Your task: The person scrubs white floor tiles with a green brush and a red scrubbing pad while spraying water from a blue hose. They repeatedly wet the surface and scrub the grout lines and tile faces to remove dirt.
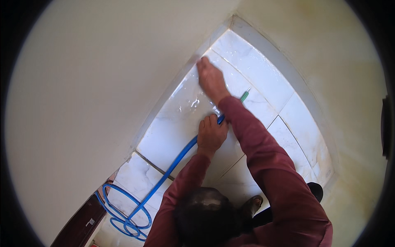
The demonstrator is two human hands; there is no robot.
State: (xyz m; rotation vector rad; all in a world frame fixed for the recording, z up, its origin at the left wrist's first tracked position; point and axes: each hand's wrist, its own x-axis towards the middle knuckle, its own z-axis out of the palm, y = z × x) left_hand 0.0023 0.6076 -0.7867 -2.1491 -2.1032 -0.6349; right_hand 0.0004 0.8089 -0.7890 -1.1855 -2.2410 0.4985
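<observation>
My left hand (212,133) is closed around a blue hose (181,155) over the wet tiled floor (164,127). The hose passes under my right forearm and comes out beyond it with a green end piece (245,96) that has a thin pale tip. Farther off, my right hand (212,80) is at the foot of the left wall, by the low skirting (175,84). Its fingers look curled together, a little blurred at the tips. Whatever may be inside them is hidden. Water glistens on the tiles beside both hands.
Pale walls (103,74) meet at the far corner, with skirting (279,61) along the right side too. Loose coils of the hose lie at the lower left near a dark brown panel (82,222). A sandalled foot (253,203) rests on the tiles.
</observation>
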